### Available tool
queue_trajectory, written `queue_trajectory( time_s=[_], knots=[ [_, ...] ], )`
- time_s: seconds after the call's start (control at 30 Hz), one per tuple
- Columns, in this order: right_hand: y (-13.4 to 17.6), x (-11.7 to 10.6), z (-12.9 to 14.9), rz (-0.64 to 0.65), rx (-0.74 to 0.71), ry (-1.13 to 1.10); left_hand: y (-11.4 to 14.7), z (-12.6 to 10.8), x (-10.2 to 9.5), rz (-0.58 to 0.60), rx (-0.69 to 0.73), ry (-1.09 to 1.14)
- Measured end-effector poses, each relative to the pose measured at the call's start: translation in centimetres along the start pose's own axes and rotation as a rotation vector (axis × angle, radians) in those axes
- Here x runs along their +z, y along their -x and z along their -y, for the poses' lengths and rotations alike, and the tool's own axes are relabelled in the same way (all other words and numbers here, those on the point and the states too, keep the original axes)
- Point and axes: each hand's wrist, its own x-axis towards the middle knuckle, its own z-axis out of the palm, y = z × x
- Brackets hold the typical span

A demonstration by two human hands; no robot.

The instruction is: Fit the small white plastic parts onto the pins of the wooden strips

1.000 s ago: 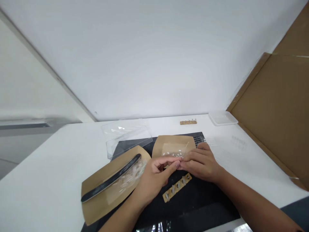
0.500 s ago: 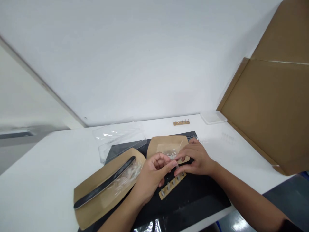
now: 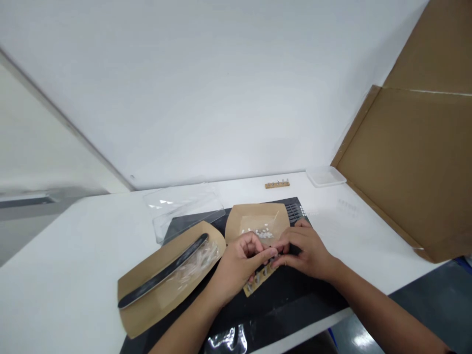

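Observation:
My left hand [image 3: 238,263] is closed in a pinch, its thumb and fingertips meeting those of my right hand [image 3: 306,248]. That hand pinches too, just above the far end of a short tan strip [image 3: 252,287]. Several small upright metallic-looking pegs stand along this strip. Whatever lies between the fingertips is too small and covered to make out. Just behind them sits a brown paper tray [image 3: 241,214] holding small white oval pieces [image 3: 263,233]. Left of my left hand, a longer paper tray [image 3: 132,290] holds clear plastic nail tips [image 3: 197,263] and a black nail file [image 3: 162,272].
A black mat [image 3: 295,305] lies under the trays on the white table [image 3: 81,265]. Behind stand a clear plastic cover [image 3: 180,201], a second pegged strip [image 3: 277,185] and a translucent lid [image 3: 326,177]. Cardboard [image 3: 409,162] rises at the right.
Both hands have shifted slightly right and now cover the strip's far end. The clear piece seen between the fingers earlier is hidden. The view has shifted a little.

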Motion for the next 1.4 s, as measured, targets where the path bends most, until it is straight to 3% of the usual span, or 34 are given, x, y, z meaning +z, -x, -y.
queue_trajectory(
  time_s=[0.27, 0.5, 0.8, 1.4],
  knots=[
    [4.1, 0.6, -0.1, -0.074, 0.177, -0.038, 0.5, -0.8, -0.6, -0.072, 0.268, -0.442],
    [4.8, 1.7, -0.3, 0.006, 0.326, -0.047, 0.5, -0.8, -0.8, -0.071, 0.57, -0.759],
    [4.0, 2.6, 0.3, -0.106, 0.453, -0.118, 0.5, -0.3, -0.7, -0.004, 0.533, -0.803],
    [3.9, 3.2, 0.1, -0.083, 0.555, -0.118, 0.5, -0.1, -0.2, -0.007, 0.523, -0.825]
  ],
)
